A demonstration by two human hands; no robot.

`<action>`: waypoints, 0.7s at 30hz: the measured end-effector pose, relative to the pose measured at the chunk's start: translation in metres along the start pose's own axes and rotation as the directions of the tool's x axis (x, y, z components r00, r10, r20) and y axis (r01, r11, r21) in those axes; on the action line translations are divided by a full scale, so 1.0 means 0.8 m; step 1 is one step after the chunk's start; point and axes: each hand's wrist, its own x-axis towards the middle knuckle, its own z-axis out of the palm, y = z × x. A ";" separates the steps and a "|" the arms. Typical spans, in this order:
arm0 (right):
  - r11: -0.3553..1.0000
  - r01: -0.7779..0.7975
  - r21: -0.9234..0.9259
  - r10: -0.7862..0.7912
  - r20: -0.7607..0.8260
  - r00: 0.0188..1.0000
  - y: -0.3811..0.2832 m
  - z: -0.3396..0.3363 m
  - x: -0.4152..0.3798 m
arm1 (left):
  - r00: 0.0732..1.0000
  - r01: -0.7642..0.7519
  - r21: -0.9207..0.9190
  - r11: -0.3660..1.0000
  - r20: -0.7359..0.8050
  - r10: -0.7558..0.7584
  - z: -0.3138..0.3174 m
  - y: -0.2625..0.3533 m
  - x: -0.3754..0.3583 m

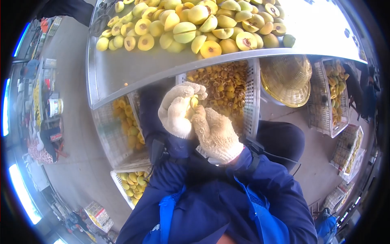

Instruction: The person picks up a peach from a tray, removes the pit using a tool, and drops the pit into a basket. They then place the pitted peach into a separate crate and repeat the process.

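My left hand [175, 110], in a whitish knitted glove, is curled around a yellow peach piece [194, 101], of which only a small part shows between the fingers. My right hand [217, 135], in a similar but more stained glove, is closed with its thumb and fingertips against that piece. Whatever else lies inside the right hand is hidden. Both hands are close together in front of my body, over the near edge of a crate [252, 97] holding peach pits and scraps [221, 85].
A metal table [134, 77] in front carries a heap of halved peaches [185, 30]. Crates of peach halves [131, 130] stand to my left, with another [133, 183] nearer. A woven basket [286, 79] and more fruit crates [331, 97] are on the right.
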 end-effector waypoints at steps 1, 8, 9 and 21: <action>0.999 -0.022 0.023 0.022 0.011 1.000 -0.001 -0.001 0.000 | 0.999 0.043 -0.044 0.998 -0.003 -0.044 -0.003 0.001 0.000; 0.583 -0.628 0.515 0.486 0.399 0.778 -0.033 -0.023 0.015 | 0.983 0.177 -0.103 0.979 0.071 -0.170 -0.022 -0.009 -0.001; 0.524 -0.655 0.544 0.487 0.439 0.755 -0.031 -0.024 0.014 | 0.982 0.175 -0.126 0.977 0.095 -0.163 -0.028 -0.014 0.000; 0.503 -0.679 0.535 0.493 0.468 0.733 -0.020 -0.015 0.014 | 0.927 0.375 -0.028 0.926 0.007 -0.375 -0.025 -0.007 0.006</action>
